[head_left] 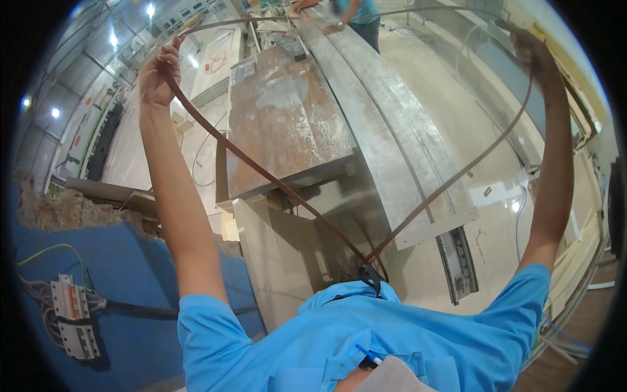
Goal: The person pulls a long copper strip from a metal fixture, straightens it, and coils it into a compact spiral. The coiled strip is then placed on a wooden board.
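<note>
A long, thin brown strip, apparently edge banding, hangs in a wide loop between my raised hands. My left hand, up at the far left, has its fingers curled round the strip. Raised at the far right, my right hand grips another stretch of it, though its fingers are partly dark and blurred. The strip dips to a low crossing near my waist, beside a black strap. Its upper stretch arcs across the top of the view from one hand to the other.
Ahead stand a worn brown machine table and a long metal sliding table. A co-worker rests hands on its far end. At left, a broken-topped blue wall carries wired circuit breakers. Boards lean at right.
</note>
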### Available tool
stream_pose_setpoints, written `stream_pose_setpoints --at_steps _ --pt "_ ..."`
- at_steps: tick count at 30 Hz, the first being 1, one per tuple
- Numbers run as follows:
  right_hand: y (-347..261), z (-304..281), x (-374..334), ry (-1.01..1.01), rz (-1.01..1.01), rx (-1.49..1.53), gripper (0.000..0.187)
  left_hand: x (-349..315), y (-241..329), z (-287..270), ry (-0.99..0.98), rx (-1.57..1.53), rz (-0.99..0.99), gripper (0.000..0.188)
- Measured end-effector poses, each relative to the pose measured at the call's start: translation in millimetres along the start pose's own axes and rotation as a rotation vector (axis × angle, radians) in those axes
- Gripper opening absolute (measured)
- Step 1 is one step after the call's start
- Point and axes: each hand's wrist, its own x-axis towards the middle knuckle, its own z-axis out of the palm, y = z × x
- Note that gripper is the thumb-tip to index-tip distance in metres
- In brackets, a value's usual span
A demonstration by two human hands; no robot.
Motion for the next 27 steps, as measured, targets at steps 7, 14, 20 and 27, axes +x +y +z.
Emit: stream_pose_setpoints --at_steps 7,14,20,27 --pt "1.7 14.1 15.0 0.014 0.052 0.134 0.045 -3.9 -2.2 3.1 0.008 0.056 0.015 0.065" --pt "4.8 11.8 21.4 -0.149 0.038 0.106 0.040 -11.2 -5.9 4.0 0.045 0.012 0.027 0.062" --pt "6.2 21.1 23.3 -0.078 0.052 0.130 0.042 -12.1 -11.0 -0.4 0.105 -0.001 0.053 0.061" --pt "6.7 24.6 23.1 -0.169 0.050 0.139 0.043 -9.9 -18.3 -4.4 0.146 0.021 0.081 0.057"
